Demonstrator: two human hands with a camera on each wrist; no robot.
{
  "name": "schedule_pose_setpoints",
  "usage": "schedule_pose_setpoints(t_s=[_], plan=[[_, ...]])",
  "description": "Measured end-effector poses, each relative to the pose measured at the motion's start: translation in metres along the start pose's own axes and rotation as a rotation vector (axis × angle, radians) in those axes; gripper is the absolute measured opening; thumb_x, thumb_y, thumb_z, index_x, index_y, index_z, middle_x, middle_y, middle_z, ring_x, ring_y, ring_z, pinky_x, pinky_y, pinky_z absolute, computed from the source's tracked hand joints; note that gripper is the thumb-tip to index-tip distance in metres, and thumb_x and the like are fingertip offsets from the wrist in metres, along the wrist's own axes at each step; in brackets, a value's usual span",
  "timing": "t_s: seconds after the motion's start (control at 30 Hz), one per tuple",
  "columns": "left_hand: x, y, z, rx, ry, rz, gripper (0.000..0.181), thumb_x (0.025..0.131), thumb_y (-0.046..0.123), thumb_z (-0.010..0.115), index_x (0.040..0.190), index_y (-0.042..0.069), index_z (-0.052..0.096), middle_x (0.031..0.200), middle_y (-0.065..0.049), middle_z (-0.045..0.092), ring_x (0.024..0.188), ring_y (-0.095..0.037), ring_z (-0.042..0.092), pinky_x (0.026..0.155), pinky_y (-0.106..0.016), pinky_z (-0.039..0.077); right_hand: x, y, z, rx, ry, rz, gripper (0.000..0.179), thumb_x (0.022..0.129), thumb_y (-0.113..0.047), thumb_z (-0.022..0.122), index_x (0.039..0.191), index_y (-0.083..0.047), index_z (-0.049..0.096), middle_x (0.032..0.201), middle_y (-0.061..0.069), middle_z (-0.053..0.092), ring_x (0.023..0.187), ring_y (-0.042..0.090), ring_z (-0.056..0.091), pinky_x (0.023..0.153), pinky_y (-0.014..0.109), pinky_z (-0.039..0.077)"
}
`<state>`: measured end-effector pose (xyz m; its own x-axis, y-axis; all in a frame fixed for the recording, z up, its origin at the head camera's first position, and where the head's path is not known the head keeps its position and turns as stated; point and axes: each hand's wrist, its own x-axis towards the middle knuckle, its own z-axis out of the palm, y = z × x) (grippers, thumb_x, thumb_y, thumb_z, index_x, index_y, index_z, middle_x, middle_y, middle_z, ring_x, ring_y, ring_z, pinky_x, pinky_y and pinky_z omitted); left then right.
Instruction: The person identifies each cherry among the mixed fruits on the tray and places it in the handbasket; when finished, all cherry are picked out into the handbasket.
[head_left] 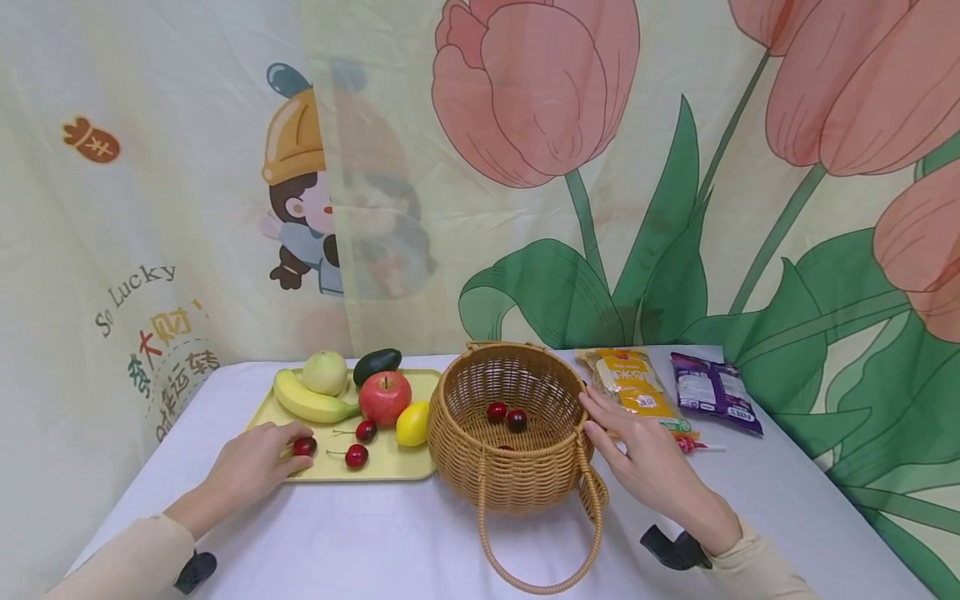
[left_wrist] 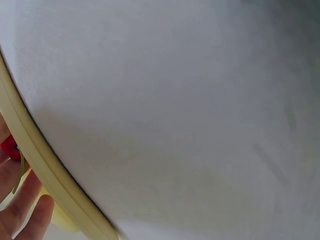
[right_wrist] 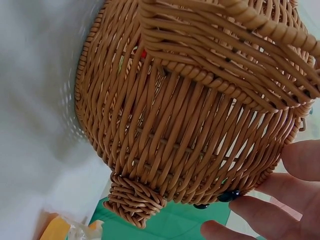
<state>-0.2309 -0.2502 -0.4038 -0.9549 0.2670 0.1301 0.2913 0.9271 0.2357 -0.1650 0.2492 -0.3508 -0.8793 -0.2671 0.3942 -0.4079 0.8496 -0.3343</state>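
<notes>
Red and glossy, one cherry [head_left: 304, 447] is pinched in the left hand [head_left: 255, 460] at the left end of the yellow tray [head_left: 401, 468], near two loose cherries [head_left: 357, 456]; the right hand [head_left: 651, 454], fingers extended, touches the rim of the wicker basket [head_left: 517, 483] (more cherries [head_left: 516, 421] lie inside) on the desk [head_left: 337, 542].

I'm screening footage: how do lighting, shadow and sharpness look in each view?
Head view: soft, even light, basket clear; left wrist view: white cloth looks grey, darkest at upper right, and the tray rim bows, perhaps lens distortion; right wrist view: basket weave crisp, cloth beside it shadowed and soft.
</notes>
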Motion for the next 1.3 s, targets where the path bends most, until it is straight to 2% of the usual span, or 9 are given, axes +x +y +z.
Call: schedule_pose_setpoints(t_s=[0.17, 0.37, 0.5, 0.63, 0.73, 0.83, 0.93, 1.1, 1.3], plan=[[0.0, 0.0, 0.0, 0.003, 0.002, 0.013, 0.04, 0.084, 0.026, 0.083, 0.117, 0.006, 0.074, 0.098, -0.006, 0.077, 0.078, -0.016, 0.061, 0.064, -0.039, 0.052, 0.0, 0.001, 0.001, 0.002, -0.002, 0.006, 0.046, 0.106, -0.026, 0.056, 0.148, -0.006, 0.054, 0.155, 0.014, 0.051, 0.138, 0.04, 0.052, 0.106, 0.056, 0.047], [0.001, 0.0, -0.001, -0.001, -0.002, 0.009, 0.042, 0.084, 0.025, 0.083, 0.12, 0.005, 0.075, 0.088, -0.002, 0.075, 0.07, -0.014, 0.049, 0.058, -0.03, 0.04, 0.0, 0.001, 0.001, 0.002, 0.003, 0.004, 0.046, 0.107, -0.027, 0.056, 0.148, -0.006, 0.054, 0.155, 0.013, 0.05, 0.139, 0.039, 0.052, 0.106, 0.056, 0.046], [0.002, 0.001, -0.002, -0.015, -0.015, -0.003, 0.043, 0.084, 0.026, 0.083, 0.121, 0.005, 0.075, 0.088, -0.002, 0.075, 0.07, -0.014, 0.048, 0.058, -0.029, 0.037, 0.0, 0.001, 0.0, 0.003, 0.002, 0.006, 0.046, 0.106, -0.027, 0.056, 0.148, -0.007, 0.054, 0.155, 0.013, 0.05, 0.138, 0.04, 0.052, 0.106, 0.056, 0.047], [0.004, 0.0, -0.006, -0.035, -0.014, 0.005, 0.043, 0.084, 0.026, 0.083, 0.121, 0.006, 0.075, 0.101, -0.007, 0.078, 0.074, -0.015, 0.052, 0.061, -0.031, 0.039, -0.001, 0.0, -0.001, 0.004, 0.0, 0.01, 0.046, 0.106, -0.027, 0.056, 0.148, -0.007, 0.054, 0.155, 0.013, 0.05, 0.138, 0.041, 0.053, 0.105, 0.056, 0.047], [0.006, 0.0, -0.01, -0.04, 0.016, 0.041, 0.04, 0.084, 0.025, 0.083, 0.119, 0.008, 0.077, 0.104, -0.008, 0.078, 0.081, -0.019, 0.062, 0.065, -0.036, 0.048, -0.001, 0.001, -0.001, 0.005, 0.0, 0.012, 0.046, 0.106, -0.026, 0.056, 0.148, -0.007, 0.054, 0.155, 0.013, 0.05, 0.138, 0.041, 0.052, 0.106, 0.055, 0.047], [0.009, 0.0, -0.018, -0.03, 0.038, 0.077, 0.038, 0.084, 0.024, 0.083, 0.118, 0.008, 0.077, 0.105, -0.011, 0.079, 0.092, -0.031, 0.071, 0.069, -0.047, 0.056, -0.001, 0.001, -0.001, 0.008, 0.0, 0.011, 0.046, 0.107, -0.027, 0.056, 0.148, -0.007, 0.053, 0.155, 0.013, 0.05, 0.138, 0.041, 0.052, 0.106, 0.055, 0.047], [0.01, 0.002, -0.029, -0.011, 0.051, 0.103, 0.039, 0.083, 0.024, 0.084, 0.117, 0.007, 0.077, 0.109, -0.017, 0.078, 0.098, -0.039, 0.072, 0.072, -0.052, 0.058, -0.001, 0.0, -0.001, 0.014, -0.004, 0.013, 0.046, 0.107, -0.027, 0.056, 0.148, -0.007, 0.053, 0.155, 0.013, 0.05, 0.138, 0.04, 0.052, 0.105, 0.055, 0.047], [0.017, 0.01, -0.05, -0.002, 0.05, 0.138, 0.041, 0.082, 0.024, 0.085, 0.118, 0.006, 0.077, 0.102, -0.011, 0.08, 0.088, -0.028, 0.071, 0.066, -0.04, 0.054, 0.0, 0.001, 0.0, 0.018, -0.003, 0.012, 0.046, 0.107, -0.027, 0.056, 0.148, -0.007, 0.053, 0.155, 0.013, 0.05, 0.138, 0.04, 0.053, 0.105, 0.055, 0.047], [0.036, 0.028, -0.072, -0.006, 0.052, 0.217, 0.037, 0.083, 0.022, 0.085, 0.117, 0.008, 0.078, 0.098, -0.004, 0.08, 0.075, -0.015, 0.062, 0.059, -0.027, 0.043, 0.0, 0.001, 0.001, 0.019, 0.002, 0.005, 0.046, 0.106, -0.027, 0.056, 0.147, -0.006, 0.054, 0.154, 0.014, 0.051, 0.138, 0.04, 0.053, 0.105, 0.054, 0.047]])
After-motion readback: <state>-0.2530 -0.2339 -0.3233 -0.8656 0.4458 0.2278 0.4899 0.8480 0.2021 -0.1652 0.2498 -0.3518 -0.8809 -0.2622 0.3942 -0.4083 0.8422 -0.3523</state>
